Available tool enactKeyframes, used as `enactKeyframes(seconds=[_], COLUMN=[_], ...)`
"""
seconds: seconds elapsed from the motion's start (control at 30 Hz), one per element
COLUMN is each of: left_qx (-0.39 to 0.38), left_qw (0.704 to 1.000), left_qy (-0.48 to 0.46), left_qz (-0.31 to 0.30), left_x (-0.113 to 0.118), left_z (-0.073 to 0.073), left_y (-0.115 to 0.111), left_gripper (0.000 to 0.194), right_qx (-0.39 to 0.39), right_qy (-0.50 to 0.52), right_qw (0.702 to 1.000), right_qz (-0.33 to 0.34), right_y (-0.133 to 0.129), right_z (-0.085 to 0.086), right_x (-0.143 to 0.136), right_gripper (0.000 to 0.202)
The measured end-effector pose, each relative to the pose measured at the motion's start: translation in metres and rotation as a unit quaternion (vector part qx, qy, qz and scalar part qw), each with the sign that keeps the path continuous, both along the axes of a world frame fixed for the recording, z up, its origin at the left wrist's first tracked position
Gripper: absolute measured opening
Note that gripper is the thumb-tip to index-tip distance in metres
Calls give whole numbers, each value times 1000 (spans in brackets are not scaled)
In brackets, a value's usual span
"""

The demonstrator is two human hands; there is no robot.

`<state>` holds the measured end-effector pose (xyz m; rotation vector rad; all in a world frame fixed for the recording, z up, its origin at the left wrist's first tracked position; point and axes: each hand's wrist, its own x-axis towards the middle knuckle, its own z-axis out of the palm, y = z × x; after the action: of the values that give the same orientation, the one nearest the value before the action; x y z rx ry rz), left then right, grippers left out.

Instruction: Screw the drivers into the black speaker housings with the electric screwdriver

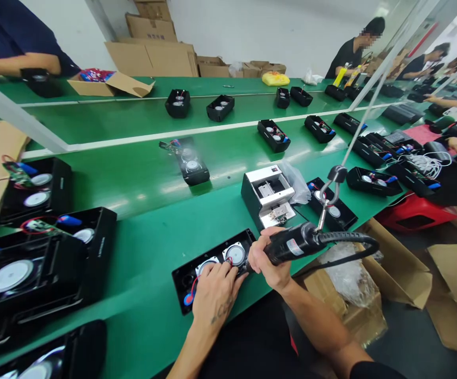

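Observation:
An open black speaker housing (181, 281) lies on the green bench in front of me, with two round speakers (236, 255) and red wires inside. My left hand (217, 292) rests over its near side, fingers bent down onto the housing and the speakers; what its fingertips pinch, if anything, is hidden. My right hand (270, 259) is wrapped round a black electric screwdriver (291, 245), which hangs from a hook and cable. The tool's front end points at the housing's right end, and its tip is hidden by my fingers.
A white and black screw feeder (266, 195) stands just behind the housing. More speaker housings are stacked at left (94, 252) and sit along the green conveyor (141, 168). Cardboard boxes (394, 263) stand at lower right. Other people sit across the line and at far right.

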<state>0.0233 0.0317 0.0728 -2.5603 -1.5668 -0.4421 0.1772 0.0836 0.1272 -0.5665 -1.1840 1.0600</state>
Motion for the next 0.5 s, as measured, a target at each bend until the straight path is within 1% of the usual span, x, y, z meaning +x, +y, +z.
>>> enactKeyframes(seconds=[0.3, 0.43, 0.5], left_qx=[-5, -7, 1], left_qw=[1000, 1000, 1000], left_qy=[3, 1, -18], left_qz=[5, 4, 2], left_x=[0, 0, 0], left_z=[2, 2, 1], left_y=[0, 0, -2], left_gripper=[30, 31, 31], right_qx=[-11, -37, -49], right_qy=[12, 14, 28], right_qw=[1000, 999, 998], right_qz=[5, -5, -9], right_y=[-1, 0, 0], right_z=[1, 2, 5], right_x=[-3, -2, 0], right_gripper=[27, 29, 29])
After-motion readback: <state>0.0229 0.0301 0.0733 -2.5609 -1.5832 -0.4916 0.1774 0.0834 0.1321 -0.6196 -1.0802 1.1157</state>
